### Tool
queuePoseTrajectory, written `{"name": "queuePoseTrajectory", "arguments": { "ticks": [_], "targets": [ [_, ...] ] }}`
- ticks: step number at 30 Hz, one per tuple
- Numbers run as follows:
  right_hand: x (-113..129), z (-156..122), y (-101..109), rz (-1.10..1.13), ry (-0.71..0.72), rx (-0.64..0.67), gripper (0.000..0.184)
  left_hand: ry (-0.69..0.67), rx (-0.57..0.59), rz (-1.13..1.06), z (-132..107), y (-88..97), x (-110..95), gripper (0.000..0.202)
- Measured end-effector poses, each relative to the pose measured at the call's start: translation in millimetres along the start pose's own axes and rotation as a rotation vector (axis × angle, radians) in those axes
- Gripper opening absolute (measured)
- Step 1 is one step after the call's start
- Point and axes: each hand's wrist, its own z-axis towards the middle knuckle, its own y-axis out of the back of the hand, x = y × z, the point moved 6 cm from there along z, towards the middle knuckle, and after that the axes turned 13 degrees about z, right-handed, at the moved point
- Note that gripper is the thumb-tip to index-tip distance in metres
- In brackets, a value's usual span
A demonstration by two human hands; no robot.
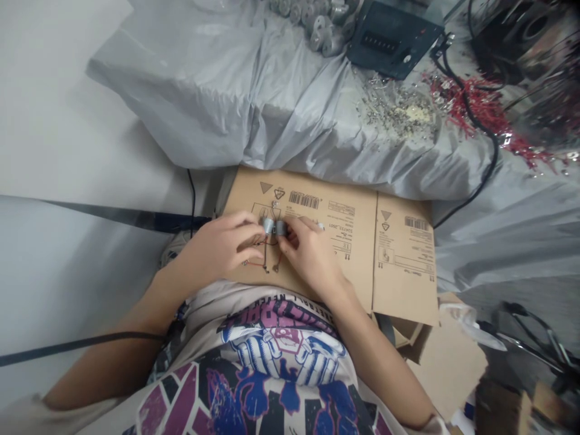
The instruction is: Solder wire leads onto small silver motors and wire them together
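Note:
Over the cardboard box, my left hand [226, 241] has its fingers closed on a small silver motor [268, 226]. Close beside it, my right hand [308, 244] grips a darker grey motor [281, 228] between thumb and fingers. The two motors sit end to end, but I cannot tell whether they touch. Thin red and black wires [265, 257] hang below them toward my body. Another thin dark wire loops above them to a small metal piece [275, 204]. My fingertips hide parts of both motors.
The printed cardboard box [353, 284] lies under my hands. Beyond it, a grey plastic sheet [203, 90] covers a table with several silver motors [319, 30], a dark control box [394, 39], scattered metal bits [394, 112] and red wires [480, 103]. A black cable [492, 157] drapes over the edge.

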Motion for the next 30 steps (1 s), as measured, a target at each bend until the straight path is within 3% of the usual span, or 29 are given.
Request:
{"name": "queuePoseTrajectory", "arguments": {
  "ticks": [6,13,21,30],
  "targets": [
    [0,0,0,-0.002,0.003,-0.004,0.028,-0.028,-0.054,0.105,-11,-15.9,-5,0.023],
    [1,1,-2,0.005,0.007,-0.001,0.03,-0.051,-0.088,0.17,-18,-19.4,-8,0.027],
    [0,1,-1,0.003,0.008,0.003,0.031,-0.004,-0.209,0.168,-24,-26.0,-6,0.042],
    [-1,0,0,0.015,0.016,-0.002,0.029,-0.079,-0.374,0.113,-27,-16.9,-8,0.039]
  ]
}}
